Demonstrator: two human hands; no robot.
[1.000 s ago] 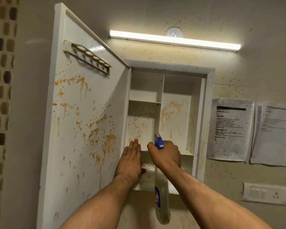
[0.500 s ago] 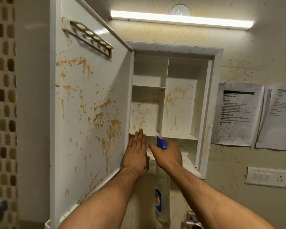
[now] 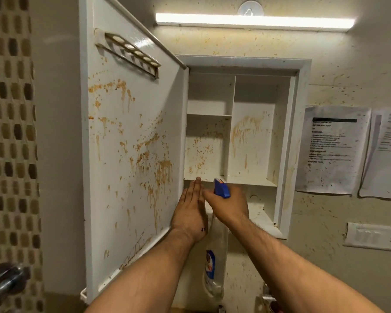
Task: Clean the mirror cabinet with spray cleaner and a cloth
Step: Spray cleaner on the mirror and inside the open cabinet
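Spray cleaner is carried in a clear plastic spray bottle (image 3: 217,247) with a blue trigger head, which is gripped at the neck by the right hand (image 3: 231,206). The curled fingers are hidden behind the hand, and the blue head rises above the knuckles. The bottle's body hangs below the grip, between the two forearms, and its bottom is blurred. One blue, red and white label is seen on it, but its writing cannot be read.

Just left of the grip, the left hand (image 3: 191,213) is held flat with straight fingers and nothing grasped. Whether it touches the door edge cannot be told.

Beyond the grip, the white wall-mounted mirror cabinet (image 3: 303,132) stands open. Four compartments are counted, the lowest partly hidden by both hands. Orange-brown splashes are spread over its back panel and over the inner face of the white door (image 3: 133,154) left of the grip. One rack (image 3: 131,53) with five holes is fixed there.

Right of the grip, two printed paper sheets (image 3: 332,150) are stuck to the spattered wall. Their text is too small to be read, and the farther sheet is cut off.
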